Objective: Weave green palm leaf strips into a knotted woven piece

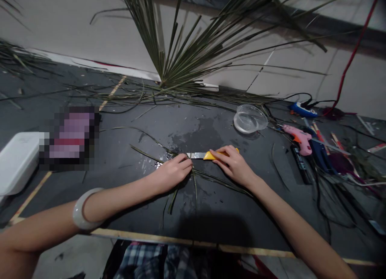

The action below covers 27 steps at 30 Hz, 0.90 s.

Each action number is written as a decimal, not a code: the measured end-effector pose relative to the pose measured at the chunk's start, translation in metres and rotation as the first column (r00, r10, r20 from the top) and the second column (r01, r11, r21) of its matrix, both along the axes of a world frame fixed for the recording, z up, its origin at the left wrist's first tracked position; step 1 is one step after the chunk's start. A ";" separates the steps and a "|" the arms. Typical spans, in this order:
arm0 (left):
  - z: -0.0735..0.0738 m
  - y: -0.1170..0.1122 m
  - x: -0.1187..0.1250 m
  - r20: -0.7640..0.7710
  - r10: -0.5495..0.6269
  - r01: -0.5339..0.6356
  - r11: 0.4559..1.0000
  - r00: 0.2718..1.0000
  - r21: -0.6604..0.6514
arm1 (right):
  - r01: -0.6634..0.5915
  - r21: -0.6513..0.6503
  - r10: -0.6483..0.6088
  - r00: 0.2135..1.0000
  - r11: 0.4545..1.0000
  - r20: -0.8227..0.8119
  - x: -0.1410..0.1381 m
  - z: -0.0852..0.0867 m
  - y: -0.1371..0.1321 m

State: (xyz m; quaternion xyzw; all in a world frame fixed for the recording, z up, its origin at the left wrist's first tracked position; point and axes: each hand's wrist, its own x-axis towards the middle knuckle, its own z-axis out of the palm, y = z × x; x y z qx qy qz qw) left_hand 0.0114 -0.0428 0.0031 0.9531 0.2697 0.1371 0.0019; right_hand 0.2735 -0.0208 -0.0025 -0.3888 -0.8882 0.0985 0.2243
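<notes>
long green palm strips [217, 179] are lying on a dark board [144, 128] under the left hand [173, 172], whose fingers are pressing together to keep the strips from sliding. the right hand [233, 164] is gripping a yellow snap-blade knife [212, 154] with curled fingers, its steel blade [193, 155] reaching toward the left hand. no words can be read on it.

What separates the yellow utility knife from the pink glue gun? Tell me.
The yellow utility knife is gripped in the right hand; the pink glue gun lies untouched. The knife is slim and straight with a steel blade; the glue gun is bulkier, pistol-shaped. Both have bright plastic bodies.
</notes>
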 end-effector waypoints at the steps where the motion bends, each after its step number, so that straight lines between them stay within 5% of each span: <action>1: 0.000 0.000 0.000 0.000 -0.001 0.001 1.000 1.000 0.011 | -0.002 -0.001 0.002 1.000 1.000 -0.004 0.000 0.000 0.000; 27: 0.005 -0.002 0.003 -0.101 -0.012 0.027 0.990 0.995 0.142 | -0.035 0.103 0.036 0.999 0.994 -0.010 -0.002 -0.002 0.001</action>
